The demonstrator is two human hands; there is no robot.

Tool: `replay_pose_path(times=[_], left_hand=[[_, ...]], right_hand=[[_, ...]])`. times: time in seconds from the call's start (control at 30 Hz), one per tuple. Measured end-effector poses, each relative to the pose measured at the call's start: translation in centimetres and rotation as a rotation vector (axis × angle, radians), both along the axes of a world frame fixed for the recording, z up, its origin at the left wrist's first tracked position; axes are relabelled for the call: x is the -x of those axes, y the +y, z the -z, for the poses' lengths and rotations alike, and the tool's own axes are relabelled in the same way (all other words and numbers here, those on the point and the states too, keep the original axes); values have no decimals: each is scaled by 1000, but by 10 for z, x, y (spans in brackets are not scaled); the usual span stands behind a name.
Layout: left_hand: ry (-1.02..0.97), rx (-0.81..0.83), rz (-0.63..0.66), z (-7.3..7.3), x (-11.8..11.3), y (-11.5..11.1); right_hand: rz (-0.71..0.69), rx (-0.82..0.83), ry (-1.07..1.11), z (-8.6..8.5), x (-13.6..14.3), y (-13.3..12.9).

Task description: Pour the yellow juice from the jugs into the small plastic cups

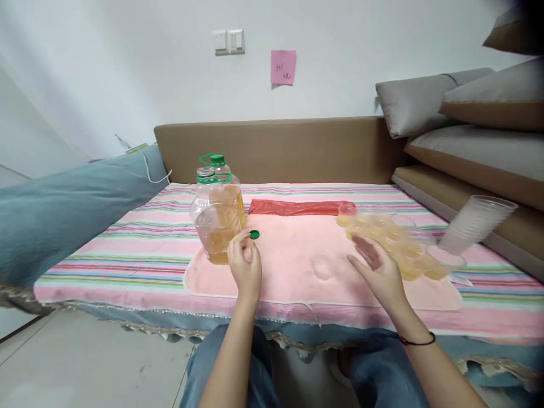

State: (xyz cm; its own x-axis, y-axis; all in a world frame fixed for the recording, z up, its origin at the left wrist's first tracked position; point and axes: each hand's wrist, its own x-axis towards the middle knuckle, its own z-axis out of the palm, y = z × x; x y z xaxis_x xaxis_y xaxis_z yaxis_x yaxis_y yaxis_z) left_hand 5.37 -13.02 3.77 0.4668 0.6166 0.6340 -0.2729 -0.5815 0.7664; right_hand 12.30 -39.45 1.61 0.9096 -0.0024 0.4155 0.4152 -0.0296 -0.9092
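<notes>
My left hand [245, 263] is beside the uncapped front jug [215, 226] of yellow liquid, its fingers loosely bent and apart with nothing visible in them. A green cap [254, 234] lies just beyond its fingertips. My right hand [379, 275] hovers open, thumb apart from the fingers, between an upright clear cup [323, 268] and a group of filled cups [399, 243]. The clear cup stands on the pink mat [280, 272] and looks empty. Behind the front jug is a second jug [240, 207] with its green cap on, partly hidden.
A red plastic bag [301, 208] lies flat along the mat's back edge. At the right, a tilted stack of clear cups [478, 224] rests by piled cushions [488, 136]. A blue bolster [76, 198] borders the striped cloth [140, 238] on the left.
</notes>
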Motion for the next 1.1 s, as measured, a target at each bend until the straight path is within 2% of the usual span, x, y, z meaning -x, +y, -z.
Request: replay_pose_path(times=[0.1,0.2,0.3,0.4,0.57,0.77,0.97,1.1], left_hand=[[-82,-16,-206,-6,10,20],[-86,114,-288,-4,16,42],[-9,274,-271,-1,21,61],[82,442,-212,1,22,75],[122,604,-80,2,23,87],[152,575,-35,2,28,85],[172,624,-62,4,27,84],[131,666,-103,1,29,83]], right_hand=[[-58,-9,-98,-19,3,33],[-230,14,-101,-32,-1,81],[-421,39,-44,-34,-11,137],[-592,34,39,-26,-24,191],[-717,12,68,-11,-44,257],[-848,-108,11,-5,-51,294],[-724,-134,-77,-2,-46,311],[-649,-169,-100,-2,-39,312]])
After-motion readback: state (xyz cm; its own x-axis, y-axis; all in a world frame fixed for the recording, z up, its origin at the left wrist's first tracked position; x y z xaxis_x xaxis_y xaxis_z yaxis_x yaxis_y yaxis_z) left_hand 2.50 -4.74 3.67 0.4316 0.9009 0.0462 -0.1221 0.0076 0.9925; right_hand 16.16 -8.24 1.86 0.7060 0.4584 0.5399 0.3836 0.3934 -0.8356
